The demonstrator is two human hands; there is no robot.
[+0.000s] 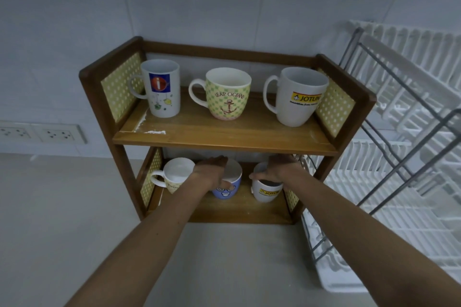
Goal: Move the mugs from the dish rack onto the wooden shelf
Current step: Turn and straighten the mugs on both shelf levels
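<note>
The wooden shelf has two levels. On its top board stand a tall white mug with a blue square, a green checked anchor mug and a white Jotun mug. The lower board holds a white and yellow mug at the left, a blue face mug in the middle and a small white Jotun mug at the right. My left hand wraps the blue mug's rim. My right hand grips the small Jotun mug from above.
The white dish rack with grey metal bars stands right of the shelf, no mugs visible in it. Wall sockets sit low on the tiled wall at the left. A pale counter runs in front.
</note>
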